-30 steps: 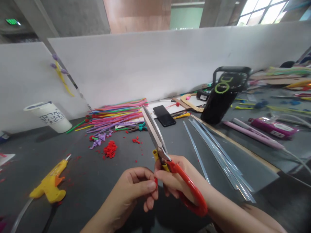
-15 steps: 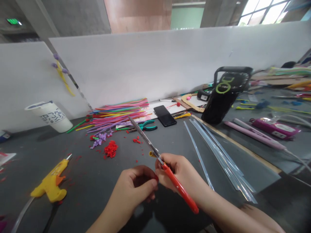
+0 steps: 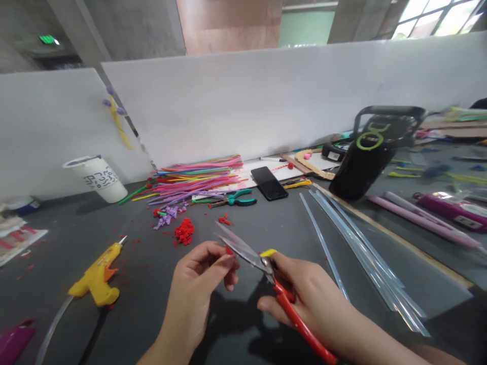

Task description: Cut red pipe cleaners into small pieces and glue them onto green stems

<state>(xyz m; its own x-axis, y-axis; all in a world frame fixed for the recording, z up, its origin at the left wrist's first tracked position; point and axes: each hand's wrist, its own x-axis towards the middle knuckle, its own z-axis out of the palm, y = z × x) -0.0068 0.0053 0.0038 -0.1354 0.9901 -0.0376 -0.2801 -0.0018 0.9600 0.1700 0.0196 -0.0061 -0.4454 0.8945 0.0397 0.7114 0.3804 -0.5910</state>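
My right hand (image 3: 308, 299) grips red-handled scissors (image 3: 266, 274) low in the middle of the view, the blades pointing up and to the left. My left hand (image 3: 198, 289) is pinched on a small red piece (image 3: 229, 250) that sits right at the blades. Just behind on the dark table lie a heap of red scraps (image 3: 184, 232), some purple scraps (image 3: 167, 214) and a few loose red bits (image 3: 224, 219).
A yellow glue gun (image 3: 97, 276) lies at the left. Colourful pipe cleaners (image 3: 198, 177), teal pliers (image 3: 236, 198), a black phone (image 3: 269, 183) and a white cup (image 3: 97, 177) stand near the white partition. Clear glue sticks (image 3: 353, 238) and a black speaker (image 3: 369, 157) are at the right.
The scissors have swung down from upright to nearly level, blades now pointing left at the red piece. My left hand has risen slightly toward them, and the camera has panned left.
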